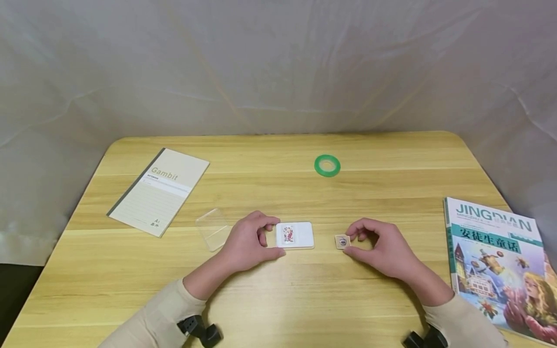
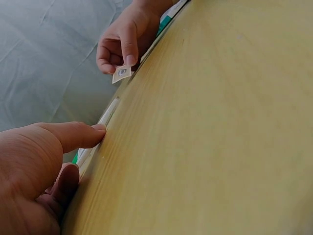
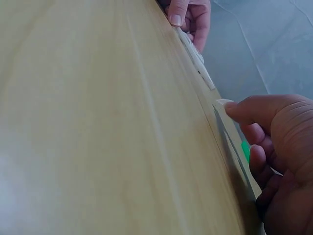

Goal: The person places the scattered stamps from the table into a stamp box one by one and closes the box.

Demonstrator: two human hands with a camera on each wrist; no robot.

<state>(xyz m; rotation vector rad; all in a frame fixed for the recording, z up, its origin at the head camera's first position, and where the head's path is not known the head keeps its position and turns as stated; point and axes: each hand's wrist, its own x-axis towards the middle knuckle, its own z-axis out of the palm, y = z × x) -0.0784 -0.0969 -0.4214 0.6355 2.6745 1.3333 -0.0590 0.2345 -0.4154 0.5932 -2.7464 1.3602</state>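
My left hand [image 1: 249, 243] holds a flat white rectangular case [image 1: 306, 236] at its left end, thumb on the near edge and fingers on the far edge. On the case's left half lies a small picture piece [image 1: 288, 234] with a red figure, like a joker card. To the right, my right hand [image 1: 385, 247] pinches a small square piece [image 1: 343, 242] with a pale border and a dark round picture between thumb and fingertips. In the left wrist view that square [image 2: 122, 73] is tilted, and a gap separates it from the case.
A clear plastic cover [image 1: 213, 231] lies left of my left hand. Farther back are a Gambit notebook [image 1: 161, 193] on the left and a green tape roll [image 1: 327, 166]. A picture book [image 1: 496, 266] lies at the right edge of the wooden table [image 1: 270, 183].
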